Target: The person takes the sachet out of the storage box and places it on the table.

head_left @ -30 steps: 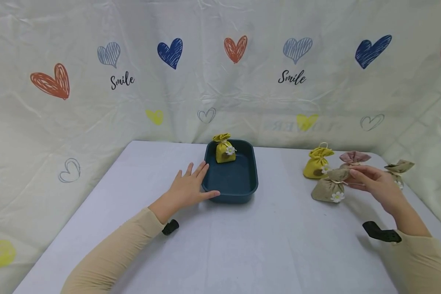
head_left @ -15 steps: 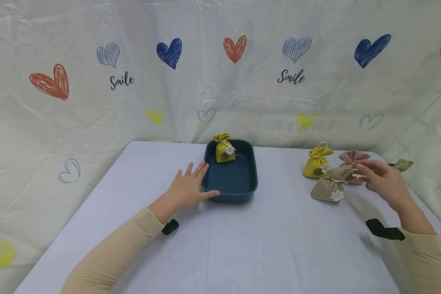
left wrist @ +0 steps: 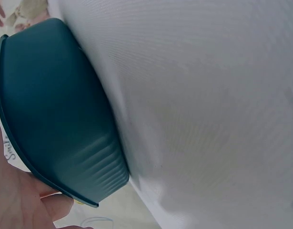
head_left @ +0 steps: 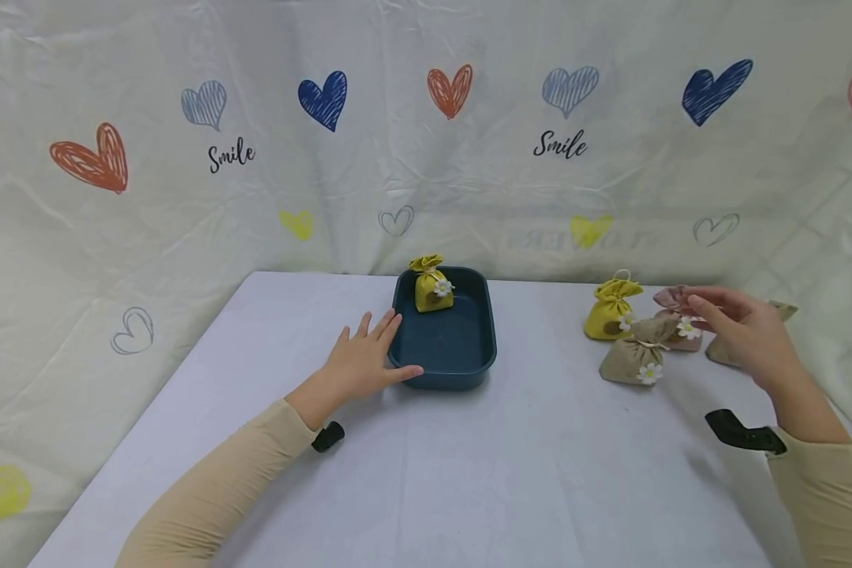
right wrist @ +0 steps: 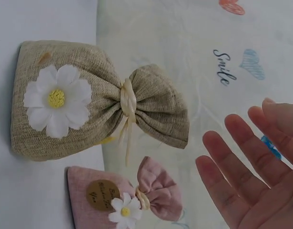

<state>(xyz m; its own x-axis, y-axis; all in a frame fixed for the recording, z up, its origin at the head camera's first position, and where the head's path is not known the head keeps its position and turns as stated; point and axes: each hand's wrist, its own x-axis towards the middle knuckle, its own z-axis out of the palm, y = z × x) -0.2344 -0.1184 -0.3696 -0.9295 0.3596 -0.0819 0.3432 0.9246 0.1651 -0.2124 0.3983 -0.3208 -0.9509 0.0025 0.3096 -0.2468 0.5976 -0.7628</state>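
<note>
My left hand (head_left: 358,364) lies with spread fingers against the left side of a dark teal tray (head_left: 477,364), thumb at its front rim. In the left wrist view the fingers touch the rim of the tray (left wrist: 60,95). Out at the right, my right hand (head_left: 749,331) is over the small cloth drawstring bags, nearest the pink bag (head_left: 681,341). The right wrist view has the fingers of my right hand (right wrist: 256,176) loosely extended, holding nothing, apart from a beige bag (right wrist: 70,124) with a white flower and from the pink bag (right wrist: 89,191).
Inside the tray, at its back left, stands a yellow bag (head_left: 433,296). Another yellow bag (head_left: 610,312) stands left of the pink one, behind the front beige bag (head_left: 632,363). A second beige bag (head_left: 724,351) is partly hidden by my right hand. A heart-printed sheet (head_left: 497,181) hangs behind the table.
My right hand has drawn back from the front beige bag's neck, then shifted up toward the pink bag's top. The front beige bag stays put. My left hand holds its place on the tray.
</note>
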